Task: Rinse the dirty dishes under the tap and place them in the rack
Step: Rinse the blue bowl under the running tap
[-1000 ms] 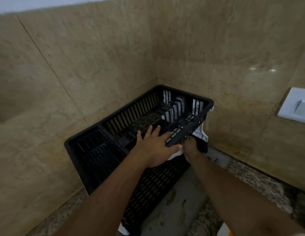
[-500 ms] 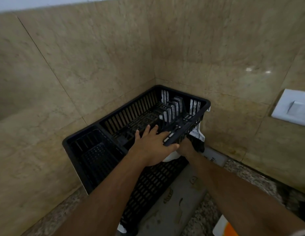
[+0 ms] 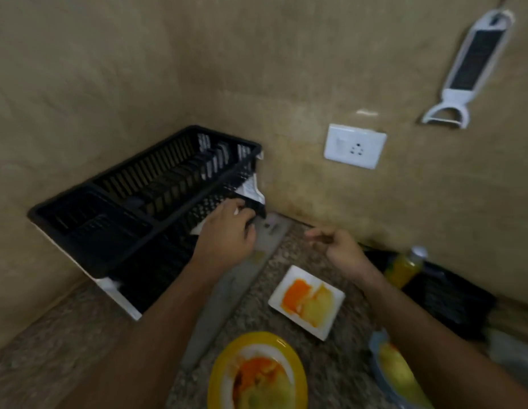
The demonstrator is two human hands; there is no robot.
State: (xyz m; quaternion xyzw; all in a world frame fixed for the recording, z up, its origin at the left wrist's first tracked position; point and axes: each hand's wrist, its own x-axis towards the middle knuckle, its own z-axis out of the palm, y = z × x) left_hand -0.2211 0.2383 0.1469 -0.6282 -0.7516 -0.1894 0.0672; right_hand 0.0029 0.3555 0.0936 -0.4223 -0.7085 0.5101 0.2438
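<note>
- The black rack (image 3: 144, 208), at centre left of the frame, was gripped at its near right corner by the left hand (image 3: 227, 234).
- The right hand (image 3: 342, 249) was held loosely curled, empty.
- The dirty square plate (image 3: 307, 302) and yellow plate (image 3: 257, 373) were seen at lower centre.
- The rack should be seated flat before any dish is lifted.

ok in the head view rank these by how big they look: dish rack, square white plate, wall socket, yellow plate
1. dish rack, clearly the largest
2. yellow plate, though it sits nearest the camera and is cut off by the frame edge
3. square white plate
4. wall socket, close to the white plate and farther off, so that pair is unsure
</note>
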